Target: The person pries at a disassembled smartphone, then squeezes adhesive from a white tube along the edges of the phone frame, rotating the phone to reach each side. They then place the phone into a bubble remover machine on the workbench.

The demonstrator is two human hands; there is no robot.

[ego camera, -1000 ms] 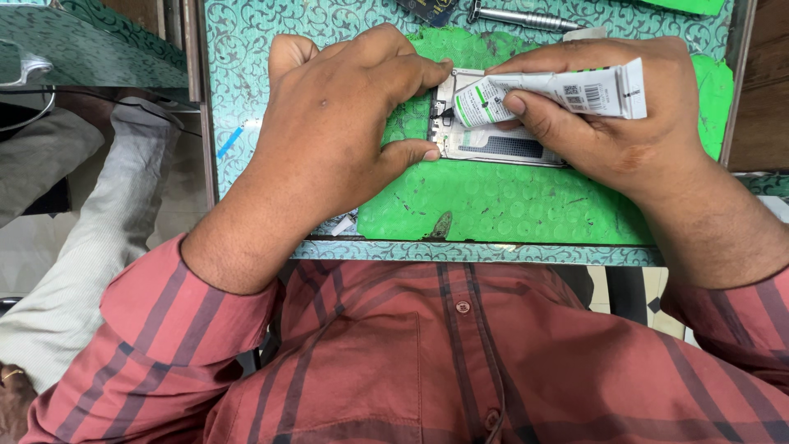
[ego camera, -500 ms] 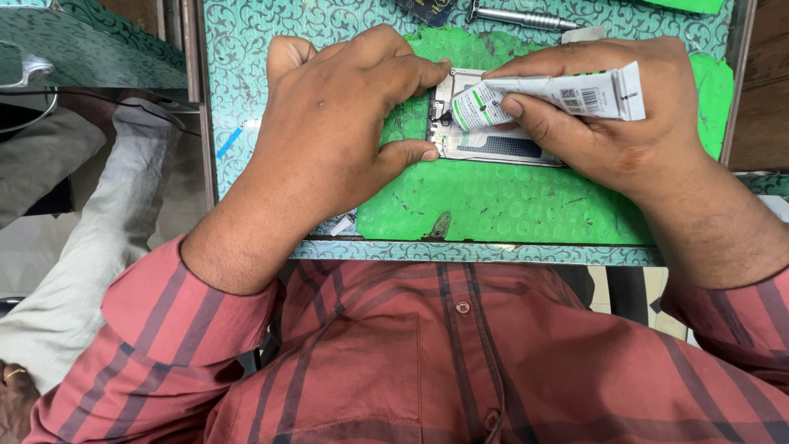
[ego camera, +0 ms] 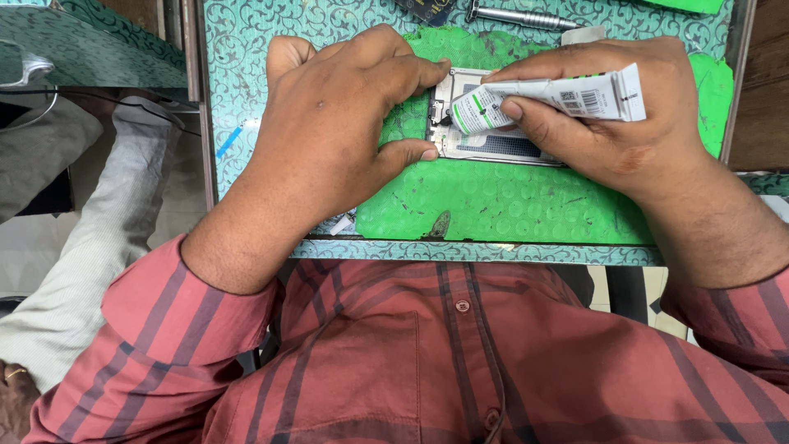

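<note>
Closest is one red striped shirt (ego camera: 427,362) with two sleeves, and past it one counter (ego camera: 246,74) with a swirly teal top and one bumpy green mat (ego camera: 493,197) on it. Two hands work on the mat: the left hand (ego camera: 329,140) pinches the left end of one opened phone frame (ego camera: 493,144) between thumb and fingers, and the right hand (ego camera: 608,131) is curled around one white glue tube (ego camera: 551,99), with its tip down on the frame. Farthest away lies one silver metal tool (ego camera: 518,16) at the counter's back edge, well apart from both hands.
</note>
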